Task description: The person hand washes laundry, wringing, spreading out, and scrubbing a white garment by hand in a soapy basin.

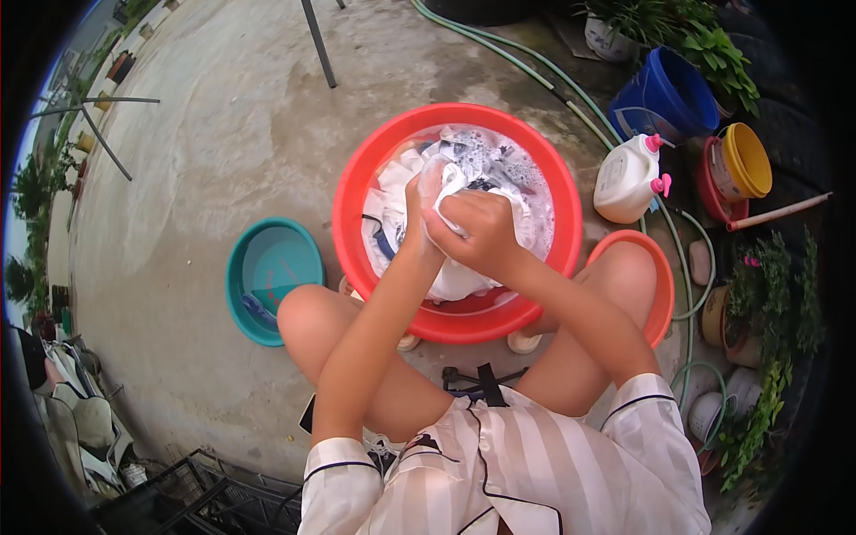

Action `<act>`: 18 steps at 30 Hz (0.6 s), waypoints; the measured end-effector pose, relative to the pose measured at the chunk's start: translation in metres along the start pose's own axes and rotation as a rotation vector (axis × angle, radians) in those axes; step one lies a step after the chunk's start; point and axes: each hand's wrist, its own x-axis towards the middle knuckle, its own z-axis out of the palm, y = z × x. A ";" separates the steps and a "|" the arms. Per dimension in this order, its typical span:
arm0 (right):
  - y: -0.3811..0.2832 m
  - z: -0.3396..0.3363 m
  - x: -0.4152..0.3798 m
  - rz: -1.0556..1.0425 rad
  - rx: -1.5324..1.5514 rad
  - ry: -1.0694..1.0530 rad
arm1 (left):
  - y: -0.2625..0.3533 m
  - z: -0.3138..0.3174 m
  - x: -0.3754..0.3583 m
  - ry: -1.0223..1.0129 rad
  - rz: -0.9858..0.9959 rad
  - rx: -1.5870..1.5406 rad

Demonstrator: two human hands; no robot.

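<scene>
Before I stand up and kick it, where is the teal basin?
In the head view, the teal basin sits on the ground at your left, by your left knee and the red tub.

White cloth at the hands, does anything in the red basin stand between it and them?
Nothing visible does. The left hand and right hand are on the white cloth; the suds lie beyond them, inside the red basin.

Garment: short-sleeved shirt (580,464), white and pale beige-pink vertical stripes. Dark piping (482,464) edges the front opening, collar and cuffs. Left sleeve (339,481): 7 o'clock. Right sleeve (644,401): 4 o'clock. Dark printed motif (428,442): 6 o'clock. Footwear (523,342): light-coloured, partly hidden.
</scene>
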 end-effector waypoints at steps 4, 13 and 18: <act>0.011 -0.001 0.008 0.138 -0.036 0.047 | 0.001 0.016 -0.015 -0.019 -0.070 -0.198; 0.021 -0.004 0.014 0.395 0.054 0.136 | 0.016 0.040 -0.034 0.109 -0.062 0.043; 0.001 0.002 -0.004 -0.114 -0.068 -0.038 | -0.006 -0.005 0.003 -0.012 0.000 -0.070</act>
